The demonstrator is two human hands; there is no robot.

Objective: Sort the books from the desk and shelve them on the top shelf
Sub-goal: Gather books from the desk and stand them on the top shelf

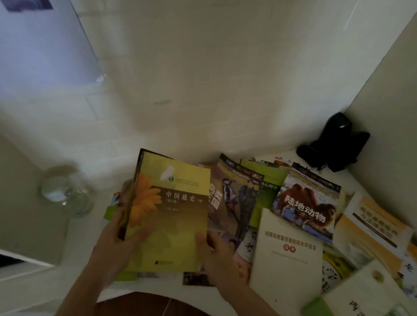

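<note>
Yellow-green book [170, 212] is up off the desk [122, 291], cover facing the person, long axis running away from them. Left hand [114, 245] grips spine edge, right hand [216, 253] pinches lower right corner; approx 10 other books [306, 205] lie spread to the right.

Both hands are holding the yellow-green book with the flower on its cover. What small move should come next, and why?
Probably lift the yellow-green book clear of the pile. The left hand grips its spine edge, the right hand its lower right corner, and it already tilts up above the other books spread on the desk.
</note>
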